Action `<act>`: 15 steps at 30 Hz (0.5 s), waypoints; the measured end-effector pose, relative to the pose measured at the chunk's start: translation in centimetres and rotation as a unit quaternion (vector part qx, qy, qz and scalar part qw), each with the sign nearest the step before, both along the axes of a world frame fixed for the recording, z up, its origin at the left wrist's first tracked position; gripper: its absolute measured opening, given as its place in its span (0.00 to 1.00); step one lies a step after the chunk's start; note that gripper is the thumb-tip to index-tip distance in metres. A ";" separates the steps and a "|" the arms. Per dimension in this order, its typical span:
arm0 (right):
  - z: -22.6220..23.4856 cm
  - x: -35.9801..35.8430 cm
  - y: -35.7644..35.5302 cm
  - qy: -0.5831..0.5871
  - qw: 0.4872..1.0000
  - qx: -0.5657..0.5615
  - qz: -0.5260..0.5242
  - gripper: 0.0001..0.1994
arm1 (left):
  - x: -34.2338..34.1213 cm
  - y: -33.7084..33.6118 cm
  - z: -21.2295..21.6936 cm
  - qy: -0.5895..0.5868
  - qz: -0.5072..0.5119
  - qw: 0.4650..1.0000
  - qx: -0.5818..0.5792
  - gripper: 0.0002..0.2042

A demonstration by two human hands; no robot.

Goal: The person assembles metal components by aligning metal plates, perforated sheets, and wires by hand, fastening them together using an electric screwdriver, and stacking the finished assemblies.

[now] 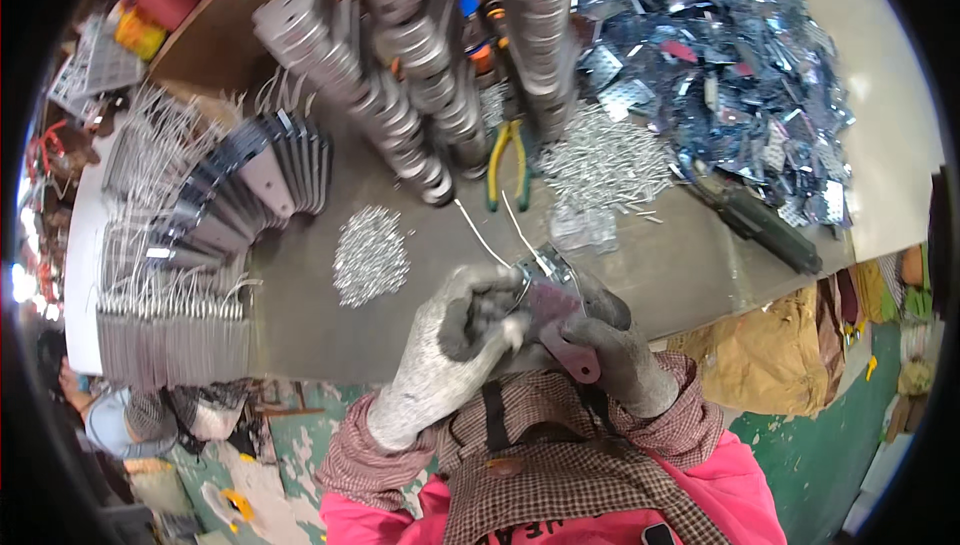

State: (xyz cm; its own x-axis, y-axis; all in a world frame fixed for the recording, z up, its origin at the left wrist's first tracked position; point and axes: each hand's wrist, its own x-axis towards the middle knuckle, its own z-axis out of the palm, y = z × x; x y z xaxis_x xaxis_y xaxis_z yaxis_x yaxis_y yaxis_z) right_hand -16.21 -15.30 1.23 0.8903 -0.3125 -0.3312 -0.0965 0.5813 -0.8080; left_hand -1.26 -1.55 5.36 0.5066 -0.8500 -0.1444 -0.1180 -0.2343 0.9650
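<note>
both gloved hands, left [455, 345] and right [605, 345], together, clamped on one metal bracket [545, 275] with two wires, frame centre | tabletop [300, 315]: one pliers [508, 165], two pin piles [370, 255], plate heap [730, 65] upper right

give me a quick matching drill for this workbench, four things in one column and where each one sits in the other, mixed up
Things:
1. pliers with yellow handles
2. small heap of short silver pins
3. pile of shiny flat metal plates
4. metal piece with two wires

Places:
A. far right of the bench
B. held between both gloved hands, left hand and right hand
C. on the bench left of the hands
D. lying at mid bench, below the tall stacks of metal parts

Pairs: 1-D, 2-C, 3-A, 4-B
</note>
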 end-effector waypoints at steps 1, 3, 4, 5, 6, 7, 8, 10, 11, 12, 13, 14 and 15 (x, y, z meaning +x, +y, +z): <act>0.1 0.5 0.2 -0.022 1.000 -0.011 0.005 0.36 | 0.6 -0.2 -0.5 -0.116 -0.005 0.993 -0.017 0.17; 0.1 0.6 1.1 -0.038 0.998 0.042 0.004 0.35 | 1.6 -0.1 -0.4 -0.139 -0.001 0.990 -0.006 0.16; 0.1 0.9 1.4 -0.038 0.998 0.042 0.006 0.35 | 2.0 0.0 -0.5 -0.163 -0.009 0.987 0.001 0.15; 0.2 1.2 1.6 -0.052 0.997 0.047 0.011 0.35 | 2.1 0.3 -0.7 -0.173 -0.005 0.985 0.013 0.16; 0.4 1.4 1.7 -0.066 0.996 0.052 0.015 0.35 | 2.4 0.4 -0.9 -0.172 -0.004 0.985 0.012 0.16; 0.5 1.3 1.7 -0.064 0.996 0.052 0.016 0.35 | 2.8 0.7 -1.2 -0.135 -0.014 0.991 0.014 0.16; 0.8 1.1 1.5 -0.055 0.997 0.036 0.041 0.35 | 3.0 0.9 -1.4 -0.098 -0.024 0.995 0.016 0.17; 0.8 0.7 1.3 -0.045 0.997 0.019 0.067 0.36 | 3.5 1.2 -1.5 -0.039 -0.034 0.998 0.029 0.16; 0.6 0.5 1.2 -0.032 0.997 -0.008 0.069 0.36 | 3.6 1.4 -1.6 0.019 -0.044 0.998 0.043 0.16; 0.4 0.5 1.2 -0.020 0.997 -0.034 0.072 0.36 | 3.2 1.3 -2.1 0.020 -0.043 0.998 0.041 0.16; -0.2 0.4 1.4 -0.019 0.997 -0.038 0.071 0.36 | 2.5 0.9 -2.8 -0.152 -0.034 0.988 -0.001 0.19; -0.9 0.4 1.7 -0.008 0.999 0.004 0.031 0.36 | 2.0 0.5 -3.2 -0.319 -0.023 0.947 -0.043 0.22; -1.2 0.3 2.1 0.003 0.999 0.044 -0.010 0.35 | 1.9 0.0 -3.2 -0.506 -0.011 0.860 -0.064 0.26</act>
State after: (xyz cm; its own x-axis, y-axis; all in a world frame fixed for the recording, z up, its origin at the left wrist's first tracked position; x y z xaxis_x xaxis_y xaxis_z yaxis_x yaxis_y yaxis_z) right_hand -15.96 -13.20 -0.01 0.8821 -0.2987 -0.3641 -0.0899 0.6522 -0.7527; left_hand 0.67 -1.52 2.14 0.3015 -0.8372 0.4563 -0.9160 -0.1215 0.3823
